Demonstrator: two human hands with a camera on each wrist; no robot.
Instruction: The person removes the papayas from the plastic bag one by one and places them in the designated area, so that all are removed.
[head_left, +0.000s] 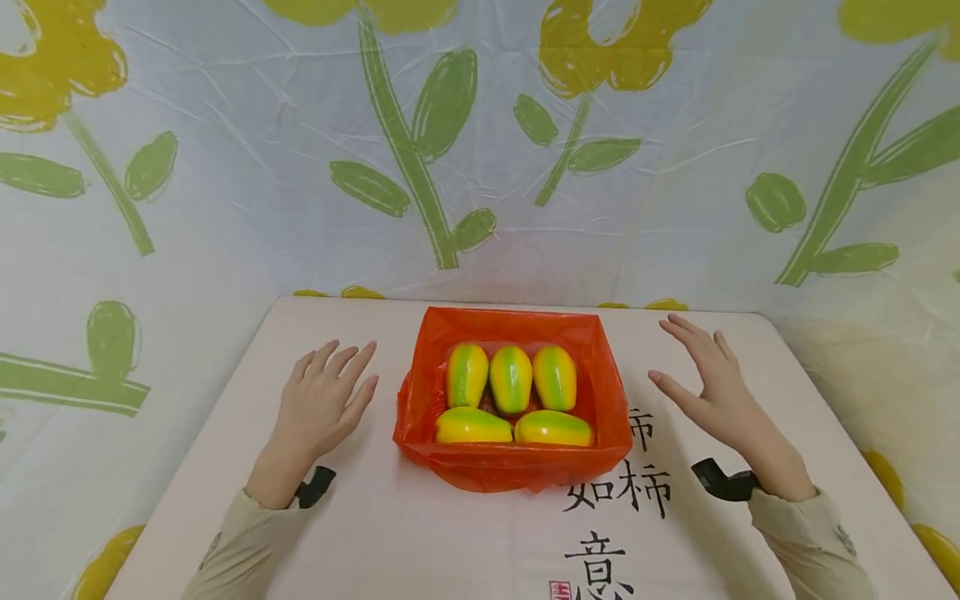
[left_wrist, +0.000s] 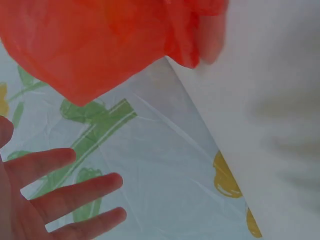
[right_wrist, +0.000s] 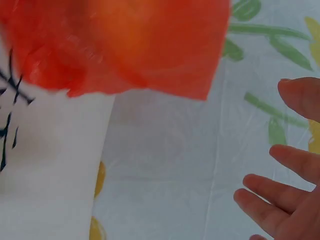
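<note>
A red plastic bag [head_left: 495,468], spread into a box shape with its top wide open, stands mid-table. Inside lie several glossy yellow-green fruits [head_left: 511,380] that look like mangoes: three upright at the back, two on their sides in front. To the left of the bag, my left hand [head_left: 321,402] hovers with fingers spread and holds nothing. My right hand [head_left: 712,385] is raised on the other side, thumb and fingers apart, also without anything in it. Both wrist views show the bag's red side [left_wrist: 85,45] [right_wrist: 150,45] apart from the fingertips.
A pale cloth covers the table [head_left: 360,525], with black brushed characters [head_left: 600,567] printed at the front right and partly under the bag. Behind and at the sides hangs a white curtain [head_left: 247,167] with yellow flowers and green stems. Each wrist carries a black strap mount [head_left: 726,482].
</note>
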